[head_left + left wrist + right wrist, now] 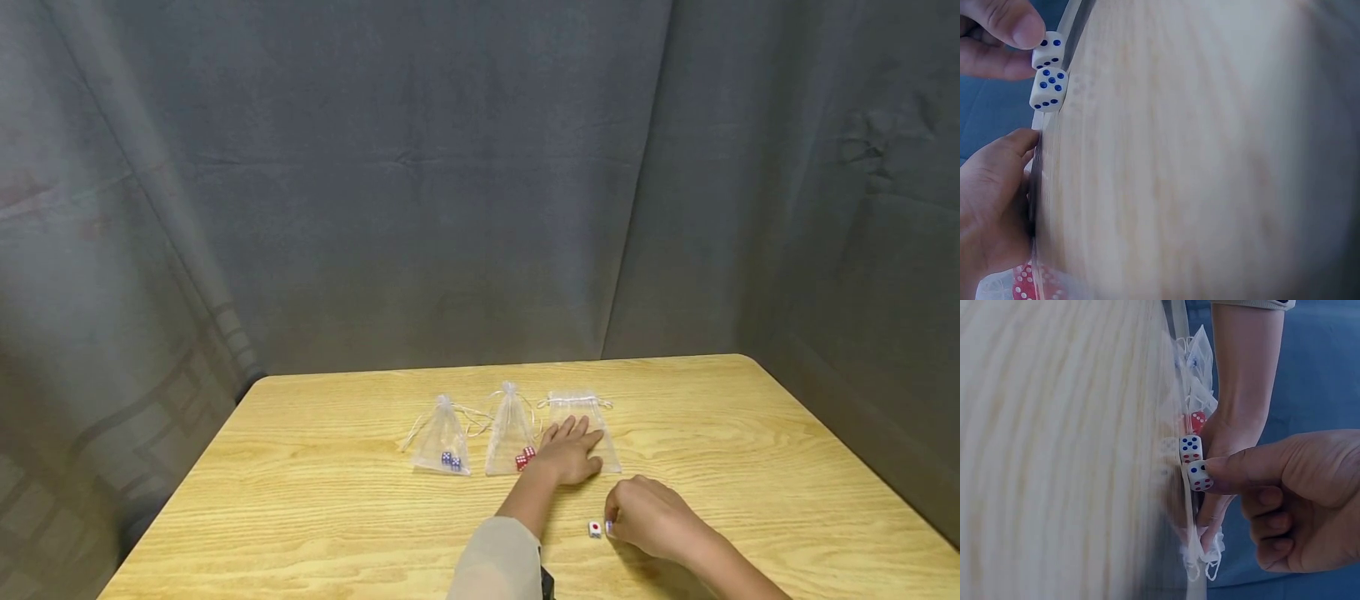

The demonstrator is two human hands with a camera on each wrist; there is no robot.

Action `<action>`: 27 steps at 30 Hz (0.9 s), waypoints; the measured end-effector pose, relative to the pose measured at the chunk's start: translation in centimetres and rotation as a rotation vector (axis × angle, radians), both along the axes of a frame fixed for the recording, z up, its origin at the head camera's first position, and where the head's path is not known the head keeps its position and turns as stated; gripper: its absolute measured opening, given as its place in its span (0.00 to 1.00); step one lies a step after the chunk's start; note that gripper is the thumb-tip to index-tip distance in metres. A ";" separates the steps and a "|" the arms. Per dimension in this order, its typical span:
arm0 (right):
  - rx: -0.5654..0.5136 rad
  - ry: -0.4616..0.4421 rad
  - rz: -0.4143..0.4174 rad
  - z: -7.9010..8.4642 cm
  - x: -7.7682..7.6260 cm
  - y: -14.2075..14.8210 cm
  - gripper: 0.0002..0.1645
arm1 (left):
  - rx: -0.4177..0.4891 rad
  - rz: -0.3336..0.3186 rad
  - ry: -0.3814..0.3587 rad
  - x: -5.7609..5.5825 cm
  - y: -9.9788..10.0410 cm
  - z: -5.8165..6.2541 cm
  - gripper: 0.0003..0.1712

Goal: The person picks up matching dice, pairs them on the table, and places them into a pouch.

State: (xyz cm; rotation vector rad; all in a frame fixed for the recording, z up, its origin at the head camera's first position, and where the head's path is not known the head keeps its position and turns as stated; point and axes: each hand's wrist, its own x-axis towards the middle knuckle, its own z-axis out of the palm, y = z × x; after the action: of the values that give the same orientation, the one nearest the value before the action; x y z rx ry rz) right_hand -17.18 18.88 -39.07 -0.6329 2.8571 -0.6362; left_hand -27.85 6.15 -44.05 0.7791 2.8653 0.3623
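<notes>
My left hand lies with its fingers spread over the rightmost white drawstring mesh pouch, covering most of its lower part. Between thumb and fingertips, my right hand pinches a white die just in front of the pouch. A second white die sits on the table right beside the pinched one, overlapping it in the right wrist view. Red dice lie inside the middle mesh pouch, partly behind my left wrist. The leftmost mesh pouch contains blue dice.
The pouches stand side by side on a wood-grain table, the left and middle ones gathered at the neck with loose strings. Grey cloth curtains hang behind the table's far edge and along its sides.
</notes>
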 end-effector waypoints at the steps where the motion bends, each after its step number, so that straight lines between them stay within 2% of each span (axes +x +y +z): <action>1: -0.001 -0.001 0.007 0.0 0.0 0.0 0.03 | -0.001 -0.002 0.002 0.0 0.0 0.0 0.29; 9: -0.005 -0.041 0.007 0.3 -0.2 0.3 0.05 | -0.001 -0.002 0.005 0.1 0.0 0.2 0.29; 14: -0.012 -0.071 -0.050 0.5 -0.3 0.3 0.04 | -0.002 -0.002 0.009 0.1 0.0 0.2 0.29; 18: 0.010 -0.062 -0.107 0.6 -0.4 0.5 0.03 | 0.006 -0.002 0.012 0.0 -0.1 0.1 0.29; 22: 0.009 -0.068 -0.124 0.3 -0.4 0.9 0.03 | 0.024 0.014 0.020 0.1 0.0 0.0 0.27; 27: -0.005 -0.068 -0.088 -0.1 -0.4 1.2 0.03 | 0.003 0.071 0.072 0.2 0.5 0.3 0.24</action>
State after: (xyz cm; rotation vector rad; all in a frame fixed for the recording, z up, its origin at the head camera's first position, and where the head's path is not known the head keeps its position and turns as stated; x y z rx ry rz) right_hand -17.57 20.06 -39.12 -0.4787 2.8338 -0.6643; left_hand -27.61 6.66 -43.79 0.7062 2.9661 0.3546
